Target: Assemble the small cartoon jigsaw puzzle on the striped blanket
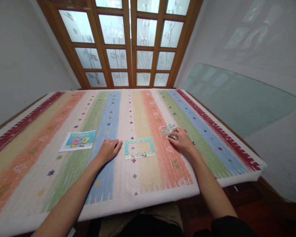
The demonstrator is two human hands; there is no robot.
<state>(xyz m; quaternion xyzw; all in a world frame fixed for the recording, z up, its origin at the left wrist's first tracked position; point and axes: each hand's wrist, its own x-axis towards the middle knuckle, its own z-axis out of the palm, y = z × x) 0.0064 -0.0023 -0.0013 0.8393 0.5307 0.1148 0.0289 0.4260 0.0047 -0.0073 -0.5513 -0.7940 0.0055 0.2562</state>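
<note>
Stretching over the near edge of a striped, cloth-covered table [150, 174], a left forearm [75, 191] and a right forearm [209, 184] are being held apart around a partly assembled jigsaw puzzle [140, 155]. Its border is being shown largely joined, with some pieces being seen along the lower inside edge, while most of the middle is being left open to the cloth. Just beside the puzzle, the left hand [110, 149] is being rested on the table, fingers loosely curled; nothing is being visibly held, though what lies beneath the palm cannot be told. On the puzzle's other side, the right hand [181, 138] is being kept narrow, with a small piece [172, 136] apparently being pinched at the fingertips. Selection of a piece for the open middle is, by all appearances, being carried out; a match of shape and colour, then a turn toward a fitting gap, is being called for. Beyond the left hand, a printed picture sheet [80, 141] is being kept in open view. Near the right fingertips, a pile of loose pieces [169, 128] is being drawn upon, it seems. Farther back, the scene is being lit through paned wooden doors [132, 59].
</note>
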